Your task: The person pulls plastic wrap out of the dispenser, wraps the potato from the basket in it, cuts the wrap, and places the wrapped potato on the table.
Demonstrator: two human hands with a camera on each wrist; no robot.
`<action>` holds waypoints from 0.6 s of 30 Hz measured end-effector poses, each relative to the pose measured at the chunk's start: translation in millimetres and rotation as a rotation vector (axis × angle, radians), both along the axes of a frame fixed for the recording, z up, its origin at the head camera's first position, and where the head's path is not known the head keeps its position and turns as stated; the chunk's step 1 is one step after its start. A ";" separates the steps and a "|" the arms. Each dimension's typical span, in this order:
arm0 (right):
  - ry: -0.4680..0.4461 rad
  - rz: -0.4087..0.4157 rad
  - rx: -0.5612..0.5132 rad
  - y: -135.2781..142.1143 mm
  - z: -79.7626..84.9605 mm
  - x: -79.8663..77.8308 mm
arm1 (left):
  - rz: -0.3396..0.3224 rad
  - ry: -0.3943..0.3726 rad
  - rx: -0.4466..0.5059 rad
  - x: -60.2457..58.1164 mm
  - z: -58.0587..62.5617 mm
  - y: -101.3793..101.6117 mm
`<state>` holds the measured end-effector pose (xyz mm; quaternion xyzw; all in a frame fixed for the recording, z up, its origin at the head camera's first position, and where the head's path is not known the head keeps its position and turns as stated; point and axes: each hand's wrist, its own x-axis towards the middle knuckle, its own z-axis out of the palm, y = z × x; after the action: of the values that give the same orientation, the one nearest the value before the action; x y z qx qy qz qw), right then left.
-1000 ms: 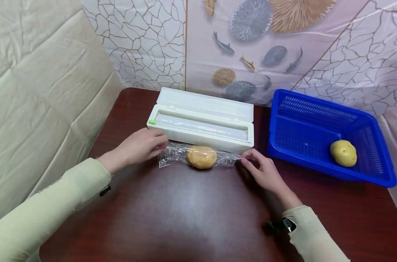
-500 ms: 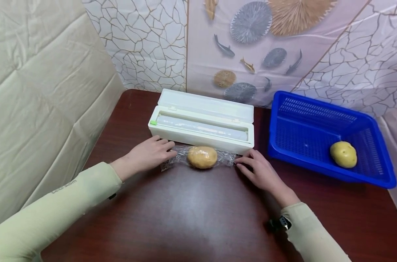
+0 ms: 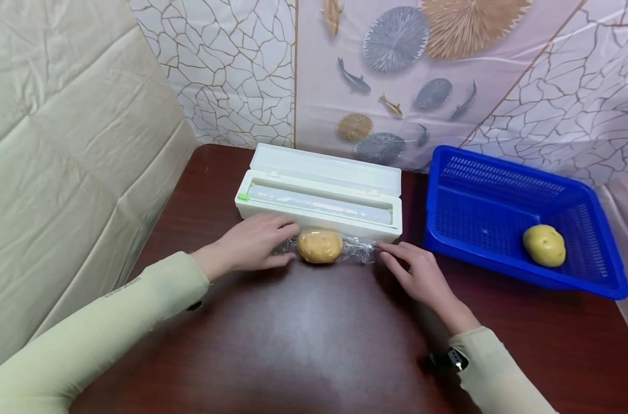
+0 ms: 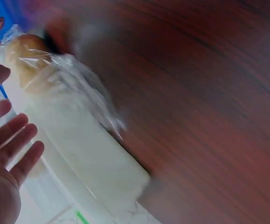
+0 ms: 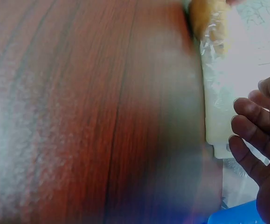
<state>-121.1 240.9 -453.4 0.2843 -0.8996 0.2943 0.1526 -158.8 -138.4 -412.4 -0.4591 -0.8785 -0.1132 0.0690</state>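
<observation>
A potato (image 3: 320, 246) in clear plastic wrap (image 3: 359, 249) lies on the brown table, close against the front of a white cling film box (image 3: 319, 224). Just left of the potato, my left hand (image 3: 253, 244) has its thumb and fingers apart over the wrap's left end. In the left wrist view, loose film (image 4: 90, 91) trails off the potato beside the spread fingers of that hand (image 4: 9, 158). My right hand (image 3: 420, 275) has its fingertips at the wrap's right end. The right wrist view shows those fingers (image 5: 250, 125) loosely bent, gripping nothing visible.
The box's lid (image 3: 324, 168) is raised toward the wall, and a film roll (image 3: 319, 203) lies inside. A blue basket (image 3: 479, 253) at the right holds an unwrapped potato (image 3: 544, 245). A patterned wall covering (image 3: 345, 98) borders the table (image 3: 293, 339) behind.
My left hand has moved right along the wrap toward the potato, its fingers spreading. My right hand moved slightly left, then back right. The wrap's ends look more gathered in.
</observation>
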 end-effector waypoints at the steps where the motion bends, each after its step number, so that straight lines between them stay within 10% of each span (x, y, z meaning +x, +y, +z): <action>1: 0.007 -0.006 -0.006 0.3 0.7 1.3 | 0.011 -0.024 0.007 -0.3 0.2 5.1; 9: 0.036 0.063 0.012 -16.2 8.4 12.7 | 0.049 -0.060 -0.044 -0.8 -2.8 36.7; 18: -0.242 0.126 -0.100 -36.5 6.0 22.2 | 0.041 -0.004 -0.009 3.9 -11.3 51.7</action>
<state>-98.8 204.4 -447.4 0.2947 -0.8759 0.3801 0.0381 -154.9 -86.6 -423.6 -0.4410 -0.8884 -0.1086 0.0672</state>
